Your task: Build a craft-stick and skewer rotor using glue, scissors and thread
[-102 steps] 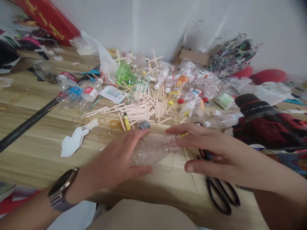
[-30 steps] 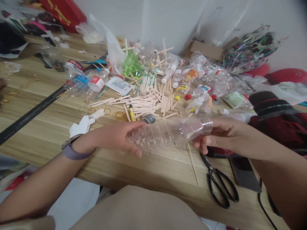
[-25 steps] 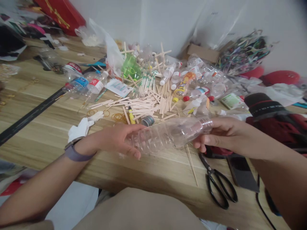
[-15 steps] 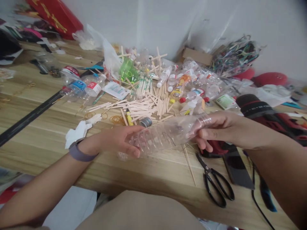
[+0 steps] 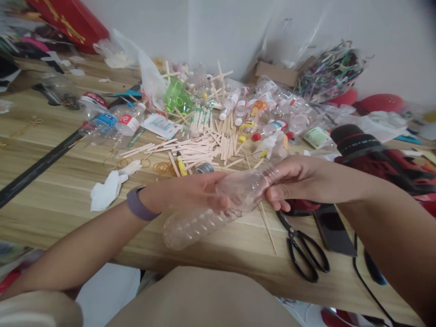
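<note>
A clear, ribbed plastic bottle lies tilted between my hands, just above the table, its base toward the lower left. My right hand is closed round the neck end. Around the middle curls my left hand, fingers over the far side and thumb on the near side. Near the left fingertips an edge or line crosses the bottle; I cannot tell whether it is a cut. Black-handled scissors rest on the table below my right hand, beside a thin wooden stick.
Wooden craft sticks are heaped mid-table, with several plastic bottles around them. Rubber bands and a crumpled tissue lie left. A red-black power drill, a phone and a cable are at right.
My left hand has slid along the bottle from its base to its middle, toward my right hand. The base now shows and hangs lower.
</note>
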Tool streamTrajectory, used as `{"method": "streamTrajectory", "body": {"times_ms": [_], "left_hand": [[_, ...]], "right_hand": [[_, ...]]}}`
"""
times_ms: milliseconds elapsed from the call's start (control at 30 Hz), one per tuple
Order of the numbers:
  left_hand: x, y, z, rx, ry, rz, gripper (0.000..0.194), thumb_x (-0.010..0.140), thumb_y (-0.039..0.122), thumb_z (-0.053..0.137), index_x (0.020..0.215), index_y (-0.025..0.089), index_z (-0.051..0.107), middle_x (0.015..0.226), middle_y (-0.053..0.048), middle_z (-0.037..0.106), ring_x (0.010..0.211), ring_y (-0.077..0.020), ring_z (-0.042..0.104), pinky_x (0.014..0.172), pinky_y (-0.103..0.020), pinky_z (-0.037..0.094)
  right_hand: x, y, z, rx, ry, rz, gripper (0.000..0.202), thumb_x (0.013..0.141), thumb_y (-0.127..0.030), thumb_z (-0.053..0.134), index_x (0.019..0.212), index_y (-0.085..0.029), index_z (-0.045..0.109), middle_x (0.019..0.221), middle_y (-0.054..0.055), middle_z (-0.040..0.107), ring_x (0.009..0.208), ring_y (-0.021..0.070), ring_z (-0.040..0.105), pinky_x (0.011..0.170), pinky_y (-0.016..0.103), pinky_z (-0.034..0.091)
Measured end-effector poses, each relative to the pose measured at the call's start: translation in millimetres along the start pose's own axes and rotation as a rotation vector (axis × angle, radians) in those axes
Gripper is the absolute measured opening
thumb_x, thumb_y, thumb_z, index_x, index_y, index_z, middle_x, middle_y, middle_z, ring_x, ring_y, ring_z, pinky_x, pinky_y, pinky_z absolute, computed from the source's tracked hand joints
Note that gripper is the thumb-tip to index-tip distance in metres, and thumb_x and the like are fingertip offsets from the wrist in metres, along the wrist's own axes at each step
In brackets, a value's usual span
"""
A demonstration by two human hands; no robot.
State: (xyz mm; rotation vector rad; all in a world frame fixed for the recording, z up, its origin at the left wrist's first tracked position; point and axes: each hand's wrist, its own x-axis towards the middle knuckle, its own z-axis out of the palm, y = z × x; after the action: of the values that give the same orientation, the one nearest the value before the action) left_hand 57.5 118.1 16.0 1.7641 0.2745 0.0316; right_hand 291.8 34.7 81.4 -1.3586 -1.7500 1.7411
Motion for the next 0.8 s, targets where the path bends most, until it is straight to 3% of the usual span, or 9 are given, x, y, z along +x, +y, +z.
{"method": "streamTrajectory", "body": {"times_ms": [133, 233, 433, 600, 800], "left_hand": [[8.4, -5.6, -1.8, -0.283, -0.181, 0.059, 0.076, 0.072, 0.058, 0.074, 0.139, 0.031, 0.047, 0.132, -0.003, 0.061, 0.119, -0.0268, 0.057, 0.095, -0.037, 0.047], [11.2, -9.6, -3.6, -0.369, -0.211, 0.019, 0.077, 0.069, 0.057, 0.077, 0.136, 0.030, 0.051, 0.128, -0.004, 0.062, 0.119, -0.0275, 0.056, 0.097, -0.038, 0.045], [16.9, -9.0, -0.6, -0.574, -0.226, 0.021, 0.069, 0.065, 0.060, 0.079, 0.120, 0.021, 0.061, 0.108, -0.005, 0.066, 0.096, -0.0216, 0.063, 0.084, -0.032, 0.049], [19.0, -11.1, -5.0, -0.478, -0.248, -0.034, 0.068, 0.061, 0.053, 0.083, 0.119, 0.025, 0.061, 0.109, -0.004, 0.066, 0.096, -0.0230, 0.063, 0.083, -0.034, 0.050], [18.2, -13.1, -11.3, -0.340, -0.227, -0.060, 0.075, 0.059, 0.058, 0.082, 0.122, 0.023, 0.061, 0.118, -0.006, 0.066, 0.108, -0.0287, 0.059, 0.089, -0.038, 0.049]], "right_hand": [[-0.6, -2.3, 2.1, -0.133, -0.027, -0.068, 0.012, 0.085, -0.021, 0.062, 0.080, -0.019, 0.073, 0.064, -0.004, 0.064, 0.057, 0.0079, 0.058, 0.055, 0.016, 0.047], [0.4, -3.8, 3.1, -0.281, -0.051, -0.161, 0.014, 0.086, -0.020, 0.062, 0.085, -0.017, 0.075, 0.070, -0.002, 0.069, 0.062, 0.0086, 0.060, 0.061, 0.016, 0.047], [4.3, -6.3, 6.8, -0.455, -0.097, -0.326, 0.015, 0.089, -0.017, 0.061, 0.094, -0.015, 0.076, 0.089, 0.002, 0.075, 0.076, 0.0099, 0.066, 0.071, 0.017, 0.048], [2.2, -2.1, 8.8, -0.576, -0.115, -0.355, 0.022, 0.092, -0.021, 0.059, 0.108, -0.021, 0.073, 0.097, 0.005, 0.073, 0.085, 0.0146, 0.066, 0.078, 0.024, 0.048], [0.4, 6.6, 7.5, -0.650, 0.008, -0.389, 0.028, 0.088, -0.029, 0.065, 0.115, -0.021, 0.071, 0.092, 0.005, 0.067, 0.084, 0.0165, 0.063, 0.076, 0.025, 0.049]]}}
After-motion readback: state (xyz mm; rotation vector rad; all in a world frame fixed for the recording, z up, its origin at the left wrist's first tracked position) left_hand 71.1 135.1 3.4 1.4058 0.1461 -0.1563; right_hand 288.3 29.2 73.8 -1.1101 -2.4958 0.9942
